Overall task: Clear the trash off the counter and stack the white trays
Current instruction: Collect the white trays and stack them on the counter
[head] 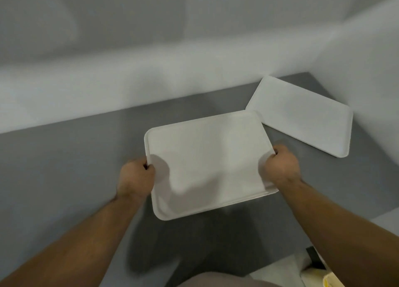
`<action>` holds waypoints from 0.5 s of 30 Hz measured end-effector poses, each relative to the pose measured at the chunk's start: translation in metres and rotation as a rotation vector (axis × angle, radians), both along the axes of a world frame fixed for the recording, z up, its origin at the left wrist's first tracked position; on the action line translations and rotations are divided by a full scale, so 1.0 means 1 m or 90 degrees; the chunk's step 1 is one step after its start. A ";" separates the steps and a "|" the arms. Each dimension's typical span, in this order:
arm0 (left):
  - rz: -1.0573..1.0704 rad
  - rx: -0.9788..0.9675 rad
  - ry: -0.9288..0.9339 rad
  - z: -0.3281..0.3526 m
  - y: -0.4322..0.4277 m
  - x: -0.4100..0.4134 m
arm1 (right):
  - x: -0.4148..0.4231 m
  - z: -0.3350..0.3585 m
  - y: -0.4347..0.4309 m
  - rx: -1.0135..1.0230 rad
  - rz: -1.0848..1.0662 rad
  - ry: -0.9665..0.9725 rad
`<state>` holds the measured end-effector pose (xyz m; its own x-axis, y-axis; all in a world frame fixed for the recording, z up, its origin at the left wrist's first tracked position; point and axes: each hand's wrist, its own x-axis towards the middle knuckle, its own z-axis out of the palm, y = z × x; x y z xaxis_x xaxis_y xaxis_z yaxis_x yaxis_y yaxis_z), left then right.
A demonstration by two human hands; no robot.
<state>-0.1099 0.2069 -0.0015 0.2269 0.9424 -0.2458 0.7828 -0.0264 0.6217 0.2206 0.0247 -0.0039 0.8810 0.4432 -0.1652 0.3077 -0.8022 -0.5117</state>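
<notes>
Both grips are clamping down: your left hand (pixel 136 176) and right hand (pixel 281 164) are pinching opposite rims of the near tray (pixel 205 157) above the desk (pixel 64 168). You're stacking now, I reckon; carry it right onto the far tray (pixel 302 116), squaring edges.

White tray (pixel 207 157) — gripped at opposite short edges by left hand (pixel 136 176) and right hand (pixel 281 164), above grey counter (pixel 64 168). Second white tray (pixel 302 116) — flat on counter, far right corner.
</notes>
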 end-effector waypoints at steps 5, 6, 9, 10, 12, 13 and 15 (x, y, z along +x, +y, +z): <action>-0.048 0.027 0.021 -0.005 0.010 0.001 | -0.007 -0.013 -0.004 -0.066 -0.013 -0.030; -0.043 0.024 0.015 -0.007 0.012 0.001 | -0.006 -0.016 -0.006 -0.055 -0.004 -0.036; -0.022 0.019 -0.009 -0.012 0.013 0.002 | -0.004 -0.020 -0.005 -0.036 0.001 -0.021; -0.015 0.017 -0.013 -0.015 0.013 0.002 | -0.003 -0.019 -0.004 -0.037 -0.003 -0.005; -0.004 -0.004 -0.031 -0.018 0.011 0.002 | -0.001 -0.016 0.000 -0.045 -0.003 0.021; 0.001 -0.017 -0.042 -0.020 0.010 0.001 | 0.001 -0.014 0.001 -0.051 0.004 0.028; 0.013 -0.033 -0.054 -0.022 0.010 0.001 | 0.004 -0.012 0.003 -0.069 0.024 0.031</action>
